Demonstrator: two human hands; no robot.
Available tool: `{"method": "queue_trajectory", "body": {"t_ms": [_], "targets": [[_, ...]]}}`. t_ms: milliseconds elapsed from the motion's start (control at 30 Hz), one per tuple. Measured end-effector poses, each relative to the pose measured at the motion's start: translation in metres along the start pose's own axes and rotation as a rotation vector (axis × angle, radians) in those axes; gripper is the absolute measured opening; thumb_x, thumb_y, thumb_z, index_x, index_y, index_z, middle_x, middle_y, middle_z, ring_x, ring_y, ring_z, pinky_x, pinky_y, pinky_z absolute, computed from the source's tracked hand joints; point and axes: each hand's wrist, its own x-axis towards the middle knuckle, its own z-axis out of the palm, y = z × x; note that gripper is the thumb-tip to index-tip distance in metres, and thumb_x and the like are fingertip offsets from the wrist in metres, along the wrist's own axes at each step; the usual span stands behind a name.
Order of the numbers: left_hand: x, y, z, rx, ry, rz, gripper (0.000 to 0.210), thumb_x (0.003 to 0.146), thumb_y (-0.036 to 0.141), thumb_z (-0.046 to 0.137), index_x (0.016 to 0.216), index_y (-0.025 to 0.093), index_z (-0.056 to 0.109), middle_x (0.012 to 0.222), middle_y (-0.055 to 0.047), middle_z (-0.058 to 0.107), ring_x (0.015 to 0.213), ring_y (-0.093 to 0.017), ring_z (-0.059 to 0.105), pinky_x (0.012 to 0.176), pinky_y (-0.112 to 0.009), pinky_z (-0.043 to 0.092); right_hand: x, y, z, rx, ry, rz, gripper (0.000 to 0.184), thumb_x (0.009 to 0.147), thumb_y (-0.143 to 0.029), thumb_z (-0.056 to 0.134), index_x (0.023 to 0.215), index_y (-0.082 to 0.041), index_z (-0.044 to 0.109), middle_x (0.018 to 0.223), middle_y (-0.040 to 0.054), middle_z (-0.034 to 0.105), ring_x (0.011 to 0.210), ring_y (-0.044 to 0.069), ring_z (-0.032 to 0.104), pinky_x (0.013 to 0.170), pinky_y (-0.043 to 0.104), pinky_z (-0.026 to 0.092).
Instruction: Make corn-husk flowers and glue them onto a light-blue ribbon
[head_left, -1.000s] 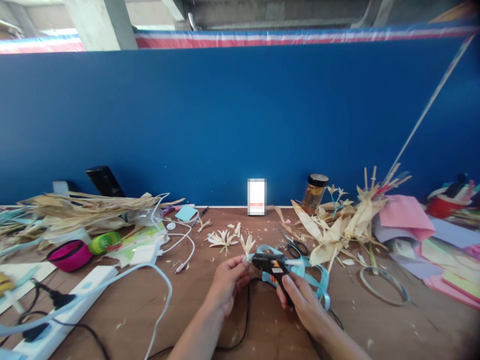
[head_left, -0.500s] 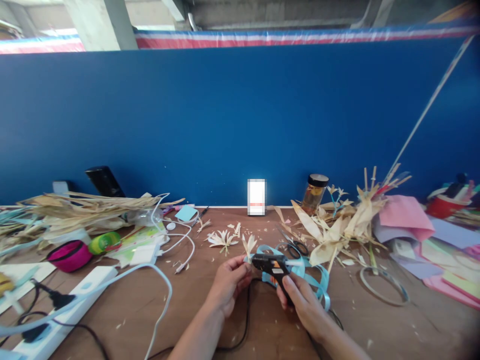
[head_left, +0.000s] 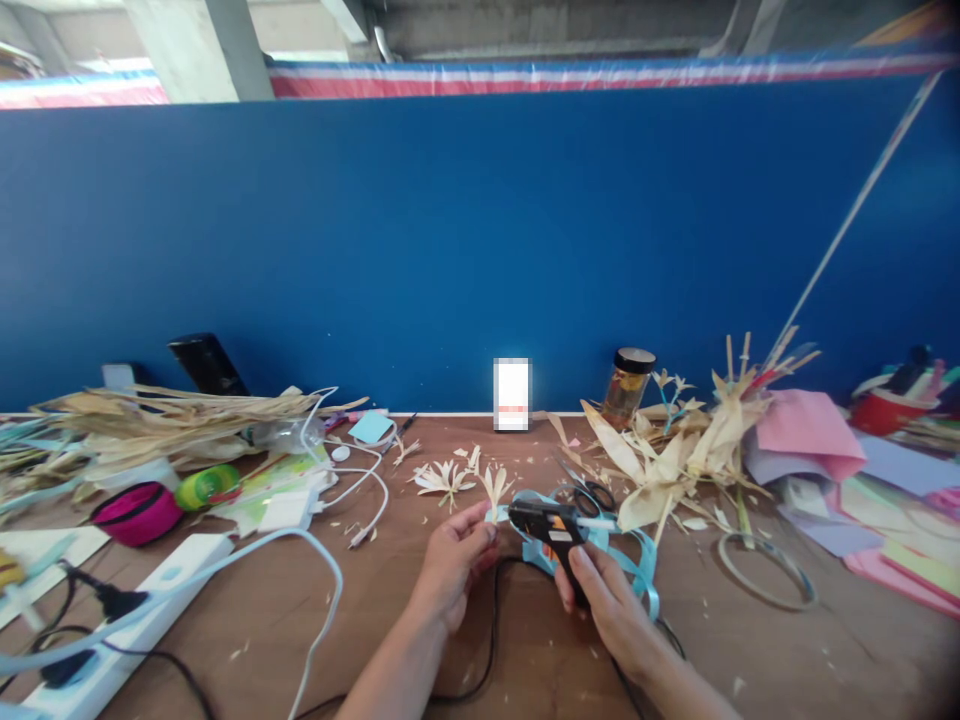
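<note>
Between the thumb and fingers of my left hand (head_left: 459, 560) is the base of a pale husk flower (head_left: 496, 488), its petals pointing up. A bit of light blue shows at that base. My right hand (head_left: 600, 590) is wrapped around the handle of a black hot glue gun (head_left: 551, 522), whose nozzle points left at the flower's base, with a small gap between. A white glue stick sticks out of the gun's rear. Light blue ribbon (head_left: 645, 570) lies in loops behind and beside my right hand. Another husk flower (head_left: 448, 482) rests on the table beyond my left hand.
Scissors (head_left: 592, 497) lie beyond the glue gun. Dried husks (head_left: 675, 480) and a black-lidded jar (head_left: 630, 385) stand to the right, near a tape roll (head_left: 766, 572). At left are a white power strip (head_left: 142, 620), cables and a pink pouch (head_left: 139, 512).
The glue gun has drawn slightly right, away from the flower's base. My left hand has shifted slightly left with the flower still in it.
</note>
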Motion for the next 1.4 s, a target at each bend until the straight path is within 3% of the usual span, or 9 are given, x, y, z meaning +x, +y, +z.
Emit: {"method": "queue_trajectory", "body": {"t_ms": [200,333,533,733,933,1100,1167,1267,1400], "targets": [[-0.002,0.000,0.000,-0.036,-0.105,-0.044,0.032,0.067,0.013,0.068,0.099,0.013,0.062,0.082,-0.006,0.067,0.061,-0.008,0.060,0.057,-0.016,0.049,0.004,0.004,0.001,0.079,0.160,-0.085,0.035,0.087,-0.047,0.036,0.072,-0.018,0.049,0.058,-0.0026,0.046,0.051,0.010,0.041,0.048,0.022,0.034],[-0.003,-0.004,0.002,-0.099,-0.206,-0.104,0.023,0.066,0.012,0.068,0.089,0.013,0.064,0.071,-0.003,0.066,0.059,-0.007,0.060,0.058,-0.016,0.049,0.010,0.002,0.004,0.082,0.391,-0.019,0.034,0.071,-0.045,0.061,0.085,-0.016,0.052,0.060,-0.0029,0.049,0.050,0.010,0.042,0.046,0.022,0.035],[-0.002,-0.009,0.004,-0.120,-0.122,-0.117,0.019,0.064,0.014,0.070,0.082,0.014,0.064,0.066,-0.001,0.065,0.057,-0.008,0.060,0.056,-0.019,0.050,0.013,-0.002,0.006,-0.068,0.461,0.082,0.034,0.064,-0.041,0.067,0.084,-0.015,0.056,0.063,0.0001,0.058,0.056,0.015,0.053,0.051,0.025,0.042],[0.000,-0.011,0.005,0.058,-0.005,0.057,0.019,0.057,0.021,0.075,0.071,0.012,0.067,0.061,-0.001,0.064,0.053,-0.007,0.057,0.056,-0.017,0.047,0.012,-0.001,0.006,-0.217,0.483,0.048,0.031,0.066,-0.040,0.063,0.083,-0.015,0.059,0.069,0.0034,0.064,0.067,0.020,0.059,0.065,0.029,0.047],[0.002,-0.009,0.003,0.203,0.011,0.212,0.026,0.060,0.030,0.072,0.080,0.012,0.069,0.077,-0.008,0.070,0.070,-0.017,0.062,0.069,-0.028,0.048,0.011,-0.003,0.003,-0.244,0.518,0.030,0.030,0.068,-0.042,0.060,0.081,-0.015,0.059,0.066,0.0039,0.064,0.063,0.020,0.059,0.061,0.029,0.047],[0.002,-0.005,0.001,0.381,0.124,0.520,0.015,0.060,0.028,0.071,0.067,0.014,0.070,0.082,-0.007,0.068,0.079,-0.018,0.060,0.072,-0.025,0.046,0.009,-0.001,0.001,-0.155,0.500,-0.012,0.034,0.070,-0.045,0.058,0.086,-0.015,0.060,0.055,0.0011,0.061,0.056,0.019,0.057,0.051,0.027,0.044],[0.001,-0.004,0.001,0.324,0.129,0.450,0.017,0.060,0.028,0.071,0.070,0.014,0.069,0.070,-0.004,0.067,0.067,-0.015,0.060,0.061,-0.022,0.047,0.008,0.001,0.002,-0.127,0.489,-0.038,0.034,0.071,-0.046,0.057,0.084,-0.015,0.060,0.054,0.0003,0.058,0.052,0.017,0.054,0.048,0.025,0.042],[0.000,-0.002,0.002,0.123,0.103,0.185,0.021,0.060,0.027,0.073,0.075,0.013,0.068,0.062,-0.001,0.064,0.056,-0.010,0.057,0.049,-0.017,0.045,0.004,0.003,0.004,-0.096,0.416,-0.083,0.031,0.075,-0.046,0.054,0.073,-0.016,0.057,0.054,-0.0004,0.055,0.048,0.013,0.049,0.046,0.023,0.040],[0.000,-0.002,0.002,-0.067,0.078,0.021,0.016,0.063,0.016,0.071,0.077,0.011,0.067,0.062,-0.002,0.064,0.055,-0.008,0.059,0.052,-0.017,0.049,-0.002,0.002,0.007,-0.057,0.166,-0.110,0.036,0.082,-0.047,0.043,0.066,-0.016,0.052,0.056,-0.0012,0.049,0.048,0.010,0.042,0.044,0.021,0.035]]}}
